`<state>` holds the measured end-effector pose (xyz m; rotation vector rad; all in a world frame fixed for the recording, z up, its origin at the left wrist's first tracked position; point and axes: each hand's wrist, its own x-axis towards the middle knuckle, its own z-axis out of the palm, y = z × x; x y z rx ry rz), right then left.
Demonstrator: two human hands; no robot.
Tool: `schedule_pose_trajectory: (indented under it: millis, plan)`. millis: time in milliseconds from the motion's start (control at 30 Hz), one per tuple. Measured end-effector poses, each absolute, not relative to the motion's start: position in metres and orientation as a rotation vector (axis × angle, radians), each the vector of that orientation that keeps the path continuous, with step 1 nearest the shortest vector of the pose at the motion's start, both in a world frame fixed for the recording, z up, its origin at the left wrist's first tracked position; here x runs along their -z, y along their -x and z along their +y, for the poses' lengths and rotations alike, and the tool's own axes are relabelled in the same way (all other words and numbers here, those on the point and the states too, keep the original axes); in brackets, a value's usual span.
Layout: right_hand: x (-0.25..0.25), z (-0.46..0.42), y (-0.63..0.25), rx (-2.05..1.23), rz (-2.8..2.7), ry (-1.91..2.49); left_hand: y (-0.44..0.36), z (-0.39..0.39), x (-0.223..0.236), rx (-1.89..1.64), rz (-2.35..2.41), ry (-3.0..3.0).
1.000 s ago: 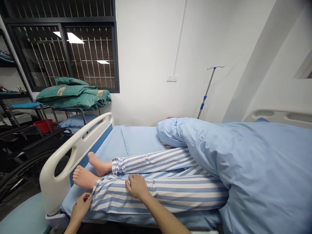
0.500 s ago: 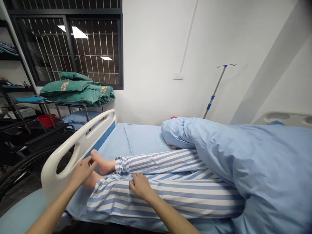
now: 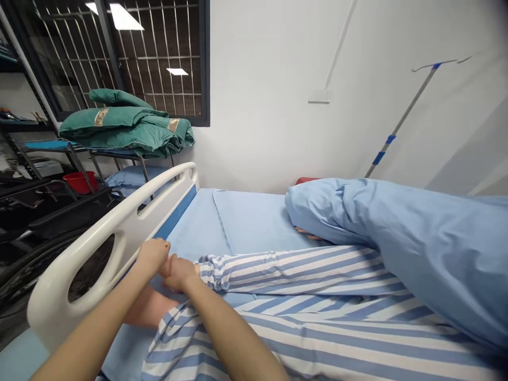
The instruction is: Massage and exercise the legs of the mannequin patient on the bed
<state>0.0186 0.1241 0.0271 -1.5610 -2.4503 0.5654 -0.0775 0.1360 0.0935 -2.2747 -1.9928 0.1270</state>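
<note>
A figure in blue-and-white striped trousers lies on the bed, legs stretched toward the footboard. My left hand is closed around the toe end of the far foot. Close beside it, my right hand wraps the same foot nearer the ankle, where the trouser cuff is bunched up. Both hands hide most of that foot. The near foot rests on the sheet below my forearms, partly covered by them. A light blue quilt covers the upper part of the figure; some fingers show under its edge.
The white footboard stands just left of my hands. Behind it are a dark wheelchair, a red bucket and a pile of green bedding. An IV pole leans in view beyond the bed, near the wall.
My right hand has moved left from the near trouser leg to the far foot and closed on it. My left hand now grips its toe end. The view has shifted closer to the footboard.
</note>
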Motion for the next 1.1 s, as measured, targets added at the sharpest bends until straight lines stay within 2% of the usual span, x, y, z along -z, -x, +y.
schedule_pose_trajectory:
  millis: [233, 433, 800, 1100]
  plan:
    - [0.003, 0.129, -0.022, -0.466, -2.332, 1.614, 0.054, 0.161, -0.079, -0.392, -2.127, 2.198]
    - [0.004, 0.125, -0.02, -0.429, -2.337, 1.599, 0.056, 0.143, -0.08, -0.198, -1.977, 2.215]
    - [-0.014, 0.114, -0.025, -0.453, -2.371, 1.603, 0.07, 0.09, -0.099, 0.044, -2.078, 1.991]
    - [-0.007, 0.118, -0.025, -0.473, -2.347, 1.63, 0.062, 0.114, -0.102, -0.198, -2.134, 1.993]
